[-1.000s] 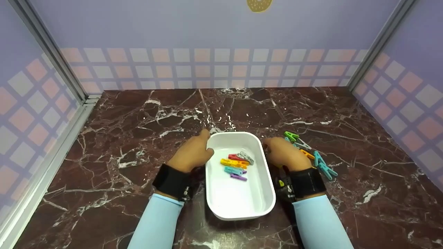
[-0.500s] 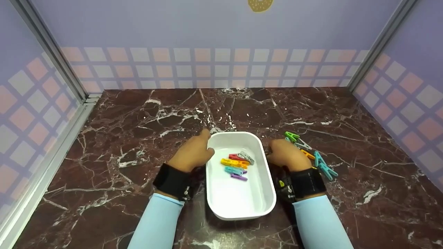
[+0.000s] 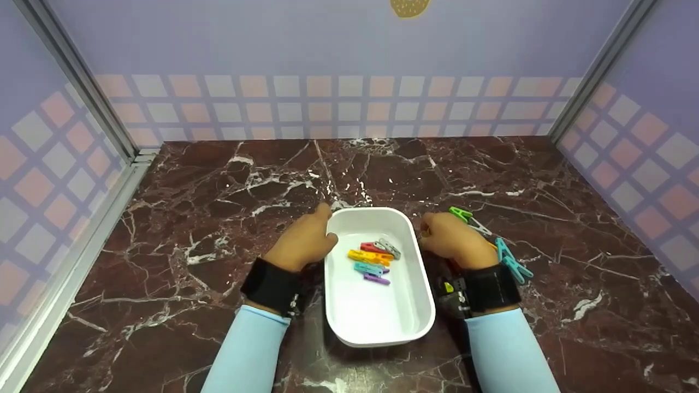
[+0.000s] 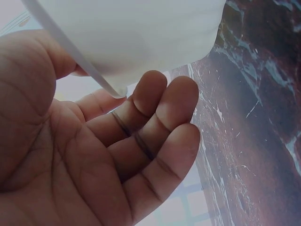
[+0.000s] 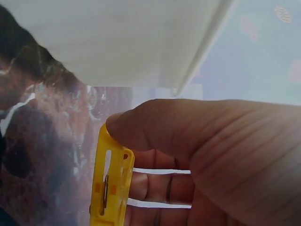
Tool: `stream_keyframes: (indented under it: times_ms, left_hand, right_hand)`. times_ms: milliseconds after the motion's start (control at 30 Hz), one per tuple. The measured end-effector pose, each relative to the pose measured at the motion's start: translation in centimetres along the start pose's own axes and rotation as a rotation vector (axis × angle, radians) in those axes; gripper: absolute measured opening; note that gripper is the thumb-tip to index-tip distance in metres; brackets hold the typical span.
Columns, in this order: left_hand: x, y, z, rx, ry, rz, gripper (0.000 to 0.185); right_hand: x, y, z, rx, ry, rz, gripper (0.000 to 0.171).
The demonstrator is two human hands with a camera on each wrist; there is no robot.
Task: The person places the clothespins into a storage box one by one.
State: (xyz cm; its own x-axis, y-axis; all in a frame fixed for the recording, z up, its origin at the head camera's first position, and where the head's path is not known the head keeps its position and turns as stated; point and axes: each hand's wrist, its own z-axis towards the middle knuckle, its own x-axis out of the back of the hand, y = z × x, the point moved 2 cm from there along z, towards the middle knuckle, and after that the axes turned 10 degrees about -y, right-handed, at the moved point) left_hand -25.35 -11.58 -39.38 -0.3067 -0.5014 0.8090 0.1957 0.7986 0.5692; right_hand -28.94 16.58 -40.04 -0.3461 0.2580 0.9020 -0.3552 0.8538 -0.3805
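Note:
A white rectangular tub (image 3: 377, 322) stands on the dark marbled counter. My left hand (image 3: 303, 240) grips its left rim, thumb over the edge and fingers curled outside, as the left wrist view shows. Inside lie several clothespins: a red one (image 3: 367, 247), a grey one (image 3: 390, 249), a yellow one (image 3: 361, 256), a teal one (image 3: 368, 268) and a purple one (image 3: 377, 280). Beside the tub's right wall, my right hand (image 3: 456, 240) pinches a yellow clothespin (image 5: 112, 179) between thumb and fingers. The hand hides that clothespin in the head view.
Right of my right hand lie more clothespins: a green one (image 3: 460, 214), a whitish one (image 3: 480, 227) and a teal one (image 3: 512, 261). An orange one is mostly covered by the hand. Tiled-pattern panels (image 3: 349, 106) border the counter (image 3: 218, 316).
My right hand has shifted slightly beside the tub and now covers more of the orange clothespin. The left hand, the tub and the clothespins in it have stayed put.

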Motion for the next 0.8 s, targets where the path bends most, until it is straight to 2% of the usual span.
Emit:
stream_keyframes:
  times_ms: [167, 367, 600, 800]
  left_hand:
    - [0.1, 0.0, 0.0, 0.003, -0.001, -0.006, 0.039]
    - [0.1, 0.1, -0.1, -0.006, 0.007, -0.005, 0.039]
    - [0.0, 0.1, -0.1, -0.006, 0.013, 0.011, 0.041]
    - [0.1, 0.1, -0.1, -0.008, 0.019, 0.013, 0.039]
  right_hand:
    - [0.8, -0.7, -0.5, -0.01, 0.01, 0.0, 0.015]
    - [1.9, -2.0, -1.5, 0.023, 0.059, -0.008, 0.009]
    - [2.9, -3.5, -2.4, 0.053, 0.054, 0.024, 0.019]
    - [3.1, -4.7, -2.8, 0.088, 0.065, 0.003, 0.016]
